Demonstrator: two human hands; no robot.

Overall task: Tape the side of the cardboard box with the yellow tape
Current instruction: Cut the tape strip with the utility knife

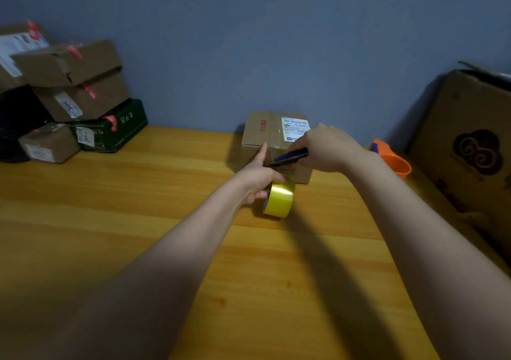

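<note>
On a wooden table (138, 221), a small cardboard box (265, 130) is set against the blue wall, straight ahead of both outstretched arms. Its near side is faced by the hands, and a stretch of tape appears to be drawn down that side to the yellow tape roll (279, 199) just below. The roll is gripped in the curled left hand (257, 177), whose forefinger is laid against the box. A dark blue cutter (290, 156) is clasped in the closed right hand (326, 146), held level across the tape, nearer the box than the roll. A cut is judged to be the coming move.
</note>
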